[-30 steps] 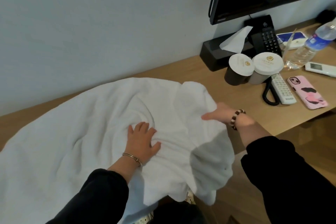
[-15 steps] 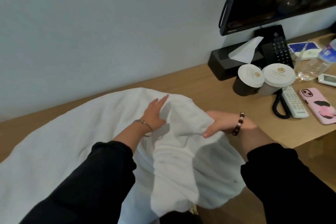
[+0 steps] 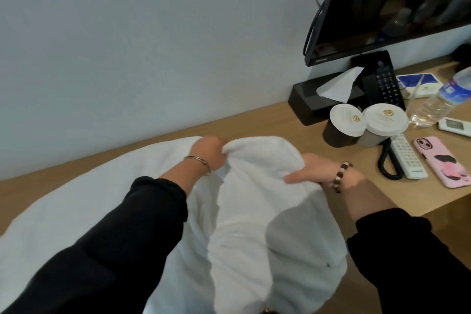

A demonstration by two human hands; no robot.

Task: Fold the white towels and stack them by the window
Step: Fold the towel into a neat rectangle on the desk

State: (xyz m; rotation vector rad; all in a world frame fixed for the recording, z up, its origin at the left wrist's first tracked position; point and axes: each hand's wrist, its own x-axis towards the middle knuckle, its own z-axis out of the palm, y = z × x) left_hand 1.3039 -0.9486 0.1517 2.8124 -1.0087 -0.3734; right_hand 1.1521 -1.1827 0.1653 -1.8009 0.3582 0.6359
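Step in hand: first fold of one white towel (image 3: pixel 254 224). No folded stack shows, so the task is judged to be at an early stage.
Towel location: spread over the wooden desk (image 3: pixel 254 120), filling the view from 6 to 9 o'clock. Its near part hangs over the desk's front edge.
Left hand (image 3: pixel 207 151): at 12 o'clock of the towel, on its far edge. The fingers are curled around a bunch of cloth and clenched on it.
Right hand (image 3: pixel 314 172): at 2 o'clock of the towel, on its right edge. The thumb lies on top and the fingers are tucked under the cloth, so it is pinching the towel.
Arm pose: both forearms reach forward over the towel in black sleeves. The left wrist wears a metal bangle (image 3: pixel 197 160) and the right a bead bracelet (image 3: pixel 341 176).
Cloth state: a raised ridge runs between the two hands, and the rest lies loose and rumpled.
Next move calls for: carrying both held points together so the edges meet, then flattening the fold. Uneven pull is likely to skew the fold.
Hazard: two lidded cups (image 3: pixel 364 125) stand near the right hand at 2 o'clock, with a remote control (image 3: pixel 407 158) and a pink phone (image 3: pixel 443 160) at 3 o'clock. A wide sweep could strike them.
Destination: no window is in view.
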